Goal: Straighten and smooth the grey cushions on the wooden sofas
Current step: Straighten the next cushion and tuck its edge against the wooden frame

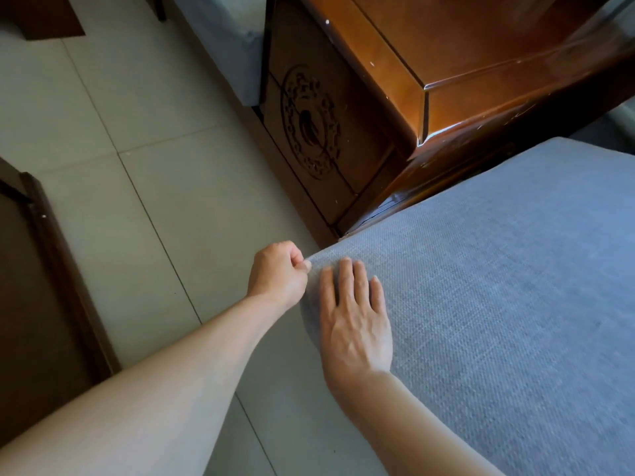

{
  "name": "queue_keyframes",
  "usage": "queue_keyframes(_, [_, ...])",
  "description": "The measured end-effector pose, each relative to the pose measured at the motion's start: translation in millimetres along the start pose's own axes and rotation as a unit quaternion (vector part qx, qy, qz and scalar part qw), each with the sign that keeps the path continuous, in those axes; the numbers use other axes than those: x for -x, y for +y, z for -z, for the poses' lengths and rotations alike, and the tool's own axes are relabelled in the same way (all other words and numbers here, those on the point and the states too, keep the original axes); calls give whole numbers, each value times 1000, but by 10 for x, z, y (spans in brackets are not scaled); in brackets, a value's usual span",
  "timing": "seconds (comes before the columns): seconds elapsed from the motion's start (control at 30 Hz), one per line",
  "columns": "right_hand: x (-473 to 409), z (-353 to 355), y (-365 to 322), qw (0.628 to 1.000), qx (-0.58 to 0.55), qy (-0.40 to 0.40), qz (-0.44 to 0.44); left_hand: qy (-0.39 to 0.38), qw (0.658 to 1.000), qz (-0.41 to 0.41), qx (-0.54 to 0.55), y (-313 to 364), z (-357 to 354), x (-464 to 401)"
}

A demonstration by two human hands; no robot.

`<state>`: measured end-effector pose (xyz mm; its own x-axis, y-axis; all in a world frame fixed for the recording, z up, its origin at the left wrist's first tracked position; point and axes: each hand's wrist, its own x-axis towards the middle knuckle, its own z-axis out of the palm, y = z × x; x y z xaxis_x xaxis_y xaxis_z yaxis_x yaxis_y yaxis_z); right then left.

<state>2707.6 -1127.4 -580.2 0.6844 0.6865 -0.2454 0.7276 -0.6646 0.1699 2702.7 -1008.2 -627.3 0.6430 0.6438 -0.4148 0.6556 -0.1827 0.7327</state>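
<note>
Two grey cushions show: near cushion [498, 286], its corner pinched by left hand [280, 269], right hand [355, 321] flat on it; far cushion [233, 46].

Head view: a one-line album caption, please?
Left hand pinches the grey cushion corner; right hand presses it flat.

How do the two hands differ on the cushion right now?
The left hand is curled, pinching the cushion at its corner; the right hand lies flat, fingers straight, on top. The left is off the edge over the floor; the right rests inboard. Both touch the same cushion.
</note>
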Motion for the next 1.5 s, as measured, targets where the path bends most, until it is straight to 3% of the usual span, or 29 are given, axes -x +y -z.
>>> queue_keyframes(0.1, [-16,-79,-160,1000,-5,-26,-6,24,999,-7,-27,-116,40,-9])
queue_keyframes(0.3, [-147,-216,-384,1000,1,20,21,66,996,-20,-59,-257,118,-123])
queue_keyframes(0.43, [40,-159,-150,999,-41,21,-19,71,994,-49,-67,-115,123,36])
queue_keyframes(0.5, [232,-114,-8,998,-52,22,-22,34,987,-59,-143,-1,111,206])
queue_keyframes(0.63, [538,80,227,994,-79,-36,-71,-75,929,-174,-317,220,53,638])
queue_keyframes(0.77, [925,254,519,982,-130,-71,-117,-231,875,-250,-345,525,-55,1021])
queue_keyframes(0.87, [1363,290,810,970,-147,-75,-179,-292,806,-325,-399,732,-209,1380])
queue_keyframes(1.03, [2114,259,1293,952,-140,-123,-242,-337,723,-397,-455,995,-630,2024])
queue_keyframes(1.2, [2785,233,1650,942,-146,-106,-285,-377,706,-399,-447,1193,-1042,2625])
queue_keyframes(1.3, [3294,225,1769,922,-167,-102,-335,-407,680,-410,-452,1271,-1242,3109])
queue_keyframes(1.5, [3931,320,2014,862,-223,-81,-449,-385,580,-526,-489,1385,-1511,3779])
